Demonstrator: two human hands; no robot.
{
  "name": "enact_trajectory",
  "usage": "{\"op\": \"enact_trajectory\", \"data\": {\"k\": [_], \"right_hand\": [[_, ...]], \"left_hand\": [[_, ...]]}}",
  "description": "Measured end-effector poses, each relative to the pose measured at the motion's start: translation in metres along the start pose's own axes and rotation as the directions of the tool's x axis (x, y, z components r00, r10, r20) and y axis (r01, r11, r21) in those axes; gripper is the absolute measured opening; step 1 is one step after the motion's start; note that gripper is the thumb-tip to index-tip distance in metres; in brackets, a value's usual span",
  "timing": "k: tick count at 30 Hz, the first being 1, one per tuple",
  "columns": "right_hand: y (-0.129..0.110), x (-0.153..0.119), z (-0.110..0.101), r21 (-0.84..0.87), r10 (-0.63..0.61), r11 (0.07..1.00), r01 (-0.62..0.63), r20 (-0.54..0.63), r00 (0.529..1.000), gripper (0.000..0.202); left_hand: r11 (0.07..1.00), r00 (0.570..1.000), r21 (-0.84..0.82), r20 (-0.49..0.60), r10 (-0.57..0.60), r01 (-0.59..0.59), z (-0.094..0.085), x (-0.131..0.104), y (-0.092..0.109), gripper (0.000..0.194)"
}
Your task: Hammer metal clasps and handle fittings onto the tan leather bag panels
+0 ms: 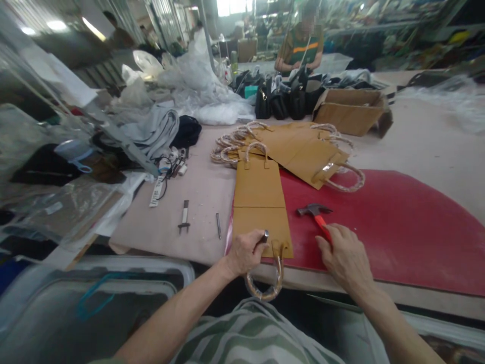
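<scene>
A tan bag panel (259, 189) with a wrapped handle at each end lies flat at the table's front edge, its near handle (265, 293) hanging over the edge. My left hand (245, 251) is closed around a short metal punch (264, 236), held upright on the panel beside the near handle's base. To the right, my right hand (346, 253) grips the red handle of a claw hammer (317, 213), whose dark head is over the red sheet (397, 227). Behind the panel lies a fanned stack of similar tan panels (295, 146) with plastic-wrapped handles.
Left of the panel lie a thin metal rod (219, 226) and a caliper-like tool (184, 217). Black bags (278, 98) and a cardboard box (350, 111) stand at the back. Clear plastic (204, 91) is heaped back left. A person (301, 48) is across the table. A grey bin (113, 263) sits front left.
</scene>
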State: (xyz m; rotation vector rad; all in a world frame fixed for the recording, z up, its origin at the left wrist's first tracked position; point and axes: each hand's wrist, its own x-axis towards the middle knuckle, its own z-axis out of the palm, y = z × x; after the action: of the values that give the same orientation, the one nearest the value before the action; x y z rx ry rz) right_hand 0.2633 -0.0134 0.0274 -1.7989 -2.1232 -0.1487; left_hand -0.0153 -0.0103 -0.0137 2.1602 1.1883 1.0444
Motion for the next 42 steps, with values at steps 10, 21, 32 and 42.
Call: {"op": "enact_trajectory", "data": {"k": [10,21,32,42], "right_hand": [[-0.081,-0.016,0.042,0.272,-0.228,0.945,0.183,0.145,0.963,0.053],[-0.078,-0.015,0.041,0.292,-0.217,0.94,0.176,0.116,0.969,0.049],[-0.072,-0.013,0.051,0.229,-0.28,0.935,0.27,0.013,0.96,0.046],[-0.078,-0.013,0.043,0.275,-0.236,0.939,0.207,0.08,0.968,0.048]], "left_hand": [[0.594,0.736,-0.683,-0.121,-0.666,0.426,-0.017,0.021,-0.007,0.03],[0.41,0.68,0.633,-0.262,-0.685,0.657,-0.114,0.007,-0.057,0.025],[0.426,0.565,0.526,-0.131,-0.815,0.736,-0.089,0.034,-0.045,0.028],[0.549,0.557,0.109,-0.057,-0.829,0.829,-0.098,0.034,-0.039,0.018]]}}
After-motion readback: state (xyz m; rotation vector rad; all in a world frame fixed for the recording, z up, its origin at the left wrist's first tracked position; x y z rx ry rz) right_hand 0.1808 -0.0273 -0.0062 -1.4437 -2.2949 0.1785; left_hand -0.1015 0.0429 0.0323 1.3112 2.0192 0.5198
